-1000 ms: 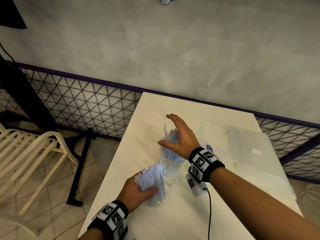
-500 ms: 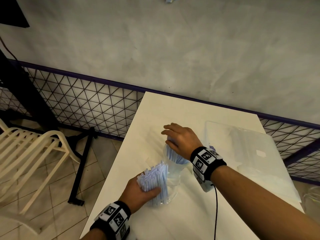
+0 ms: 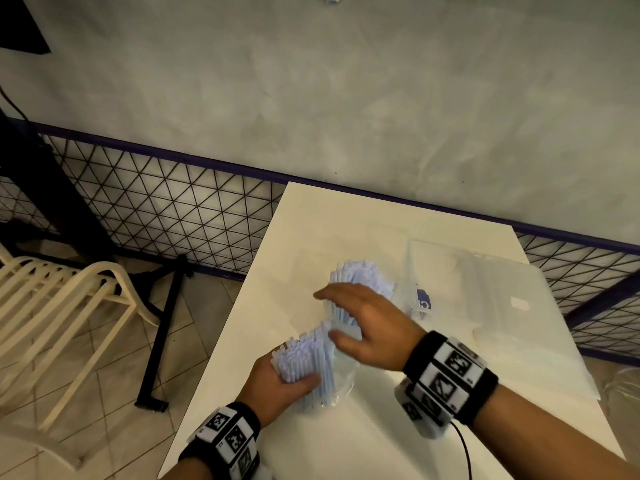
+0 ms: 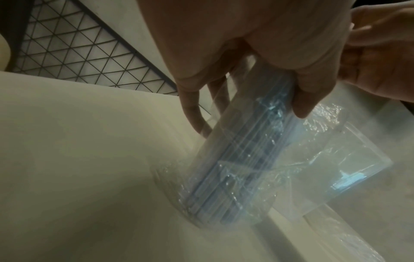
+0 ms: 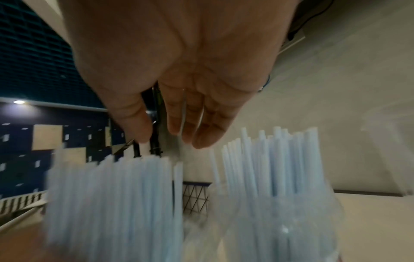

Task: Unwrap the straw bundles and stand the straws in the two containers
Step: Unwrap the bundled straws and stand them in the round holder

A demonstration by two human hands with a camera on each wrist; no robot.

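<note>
Progress looks well past halfway, as far as these views allow a judgement. Furthest left stands a cream chair on the tiled floor, apart from the white table where the work is happening. On the table's near part, the left hand is wrapped round a near bundle of pale blue straws, thumb across the front and fingers behind; the left wrist view shows that bundle tilted, its foot inside a clear near container, with crinkled film still around its lower part. So this bundle is in place but not fully unwrapped or standing straight, I judge. Just to its right and a little further back, a second batch of straws stands upright in the far container, apparently finished. The right hand hovers over the two batches with fingers spread and relaxed, palm down, gripping nothing; the right wrist view shows its fingers just above the straw tips. Further right, empty clear wrapping lies flat on the table. What seems left is freeing the near bundle of its film and letting its straws settle upright.
</note>
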